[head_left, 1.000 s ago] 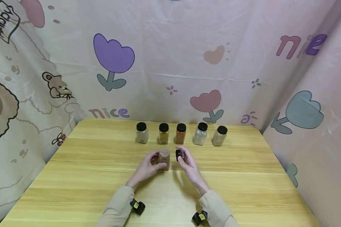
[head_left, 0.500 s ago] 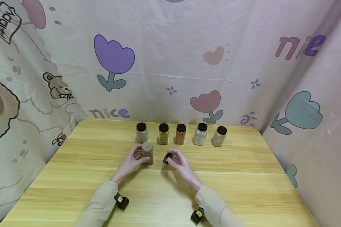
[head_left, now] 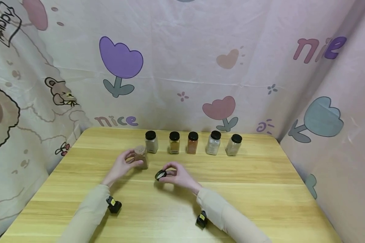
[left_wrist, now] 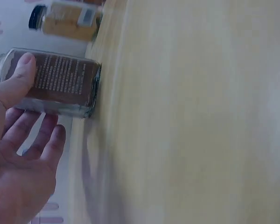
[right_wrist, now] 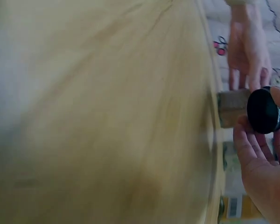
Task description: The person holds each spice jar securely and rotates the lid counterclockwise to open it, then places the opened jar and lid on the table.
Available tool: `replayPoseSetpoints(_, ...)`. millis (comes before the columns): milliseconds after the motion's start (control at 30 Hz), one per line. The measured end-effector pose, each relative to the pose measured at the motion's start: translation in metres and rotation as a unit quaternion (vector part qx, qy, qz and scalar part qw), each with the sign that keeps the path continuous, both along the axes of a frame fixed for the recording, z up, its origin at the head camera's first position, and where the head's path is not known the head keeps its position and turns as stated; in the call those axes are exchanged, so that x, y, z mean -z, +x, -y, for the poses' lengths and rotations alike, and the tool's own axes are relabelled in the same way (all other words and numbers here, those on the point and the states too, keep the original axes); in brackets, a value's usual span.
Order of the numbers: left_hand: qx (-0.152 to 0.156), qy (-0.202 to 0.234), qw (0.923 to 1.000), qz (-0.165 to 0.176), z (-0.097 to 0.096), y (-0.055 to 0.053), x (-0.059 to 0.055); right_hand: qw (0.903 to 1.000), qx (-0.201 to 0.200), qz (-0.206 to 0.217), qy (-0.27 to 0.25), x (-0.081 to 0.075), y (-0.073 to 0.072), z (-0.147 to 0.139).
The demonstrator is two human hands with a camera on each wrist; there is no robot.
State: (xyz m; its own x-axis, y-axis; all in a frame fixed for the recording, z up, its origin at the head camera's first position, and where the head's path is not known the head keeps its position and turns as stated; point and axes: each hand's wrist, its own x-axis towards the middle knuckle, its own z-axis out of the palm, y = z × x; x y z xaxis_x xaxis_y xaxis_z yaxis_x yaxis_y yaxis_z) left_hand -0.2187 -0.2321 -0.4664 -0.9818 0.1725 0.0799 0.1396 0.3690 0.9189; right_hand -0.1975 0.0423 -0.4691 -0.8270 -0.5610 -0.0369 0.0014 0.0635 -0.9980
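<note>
My left hand (head_left: 121, 166) grips an uncapped spice jar (head_left: 143, 159) of brown powder, its perforated shaker top facing up. In the left wrist view the thumb lies across the jar's glass (left_wrist: 60, 95), beside small printed text, with fingers underneath. To the right and a little nearer, my right hand (head_left: 182, 178) pinches a round black lid (head_left: 160, 174) between thumb and fingers. The lid is tilted, its hollow underside showing. In the right wrist view this black lid (right_wrist: 262, 112) partly overlaps the brown jar held by the left hand.
Behind the hands, several black-capped spice jars stand in a row: a greyish-white one (head_left: 151, 145), a yellow one (head_left: 174, 146), an orange-red one (head_left: 192, 146), a white one (head_left: 213, 147) and a pale beige one (head_left: 233, 148). The wooden table (head_left: 246, 192) ends at a printed curtain (head_left: 176, 50).
My left hand has carried the brown jar leftward and slightly back, in front of the leftmost jar. The right hand has followed left with the black lid, turning its underside into view.
</note>
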Motion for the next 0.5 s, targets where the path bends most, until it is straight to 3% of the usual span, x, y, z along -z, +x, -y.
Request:
replayPoseSetpoints(133,-0.004,-0.026,0.9997,0.000,0.016,-0.008,-0.005,0.9990,-0.014,-0.016,0.040,0.001,-0.008,0.023)
replayPoseSetpoints(300,-0.010,-0.058,0.9981,-0.016,0.031,-0.017,-0.010,0.9951,0.004,-0.041,0.089,0.001,-0.017,0.047)
replayPoseSetpoints(500,-0.010,-0.082,0.9961,-0.030,0.044,-0.029,-0.014,0.9808,0.016,-0.112,0.159,0.004,-0.027,0.066)
